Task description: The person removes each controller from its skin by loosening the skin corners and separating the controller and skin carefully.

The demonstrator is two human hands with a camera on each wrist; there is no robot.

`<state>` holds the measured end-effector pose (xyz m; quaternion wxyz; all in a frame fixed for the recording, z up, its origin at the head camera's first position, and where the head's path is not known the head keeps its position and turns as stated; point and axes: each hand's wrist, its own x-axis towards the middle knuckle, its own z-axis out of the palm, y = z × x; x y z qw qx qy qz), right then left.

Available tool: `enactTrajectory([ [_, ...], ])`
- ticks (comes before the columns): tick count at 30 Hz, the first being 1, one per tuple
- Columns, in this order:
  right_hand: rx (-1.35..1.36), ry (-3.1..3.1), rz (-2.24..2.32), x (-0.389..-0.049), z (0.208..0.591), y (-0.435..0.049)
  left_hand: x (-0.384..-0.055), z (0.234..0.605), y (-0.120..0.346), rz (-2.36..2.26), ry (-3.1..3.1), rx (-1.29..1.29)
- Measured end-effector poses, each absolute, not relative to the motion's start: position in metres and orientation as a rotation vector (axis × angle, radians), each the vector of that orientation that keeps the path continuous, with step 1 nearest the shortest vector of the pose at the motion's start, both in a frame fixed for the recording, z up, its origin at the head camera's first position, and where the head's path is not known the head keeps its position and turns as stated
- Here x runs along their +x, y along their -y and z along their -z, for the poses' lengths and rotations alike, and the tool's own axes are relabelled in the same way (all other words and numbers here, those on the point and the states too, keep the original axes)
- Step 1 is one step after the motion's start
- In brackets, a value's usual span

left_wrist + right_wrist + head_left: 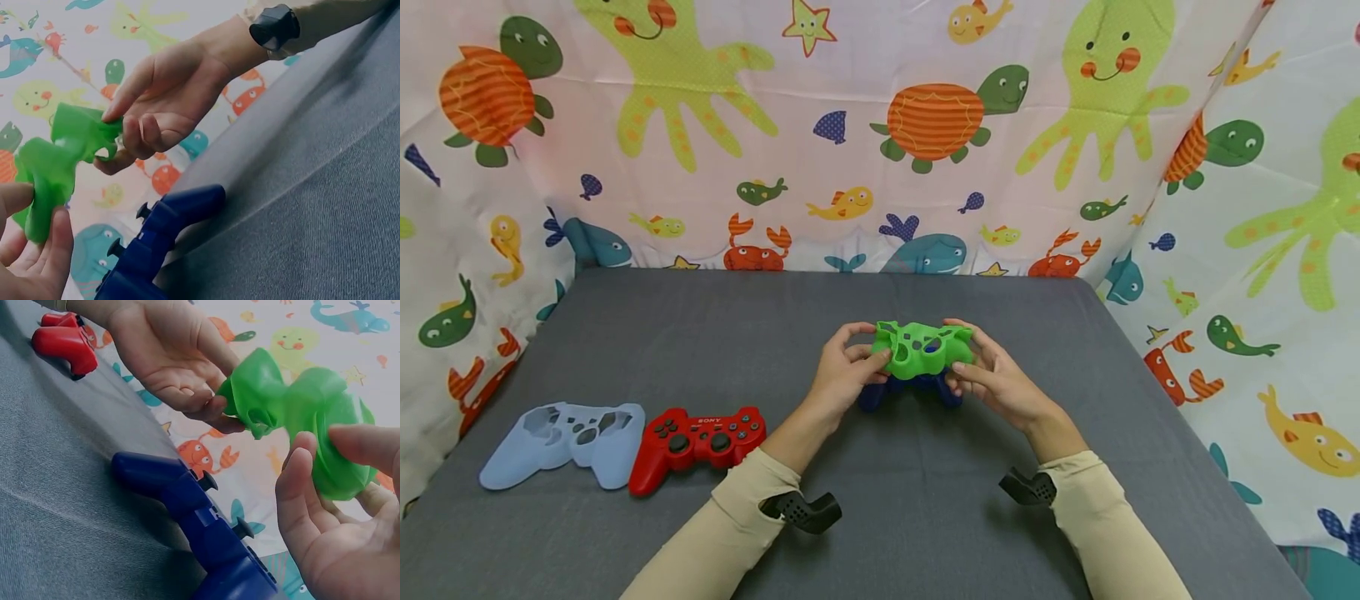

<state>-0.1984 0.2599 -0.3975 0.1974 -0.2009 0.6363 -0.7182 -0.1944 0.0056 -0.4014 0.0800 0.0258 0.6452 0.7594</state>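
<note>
A green silicone controller cover [917, 348], soft and full of cut-outs, is held up between both hands. My left hand [844, 371] pinches its left end between thumb and fingers. At the other end, my right hand [1000, 379] pinches the cover the same way. Below it a dark blue game controller [147, 250] lies on the table with its thumbsticks up, touched by neither hand in the wrist views. The head view shows only its grips and a bit through the cover's holes.
On the left of the grey table [910, 517] lie a pale blue controller cover [561, 442] and a red game controller [696, 446], close against each other. A printed sea-animal curtain [820, 83] hangs behind and at both sides.
</note>
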Motion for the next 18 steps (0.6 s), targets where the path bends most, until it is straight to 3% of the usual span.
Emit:
enactTrajectory([
  [18,-0.41,-1.873,2.102,-0.1973,0.4025,-0.2531,-0.1952,0.4014,-0.0025,-2.272,-2.132,0.067],
])
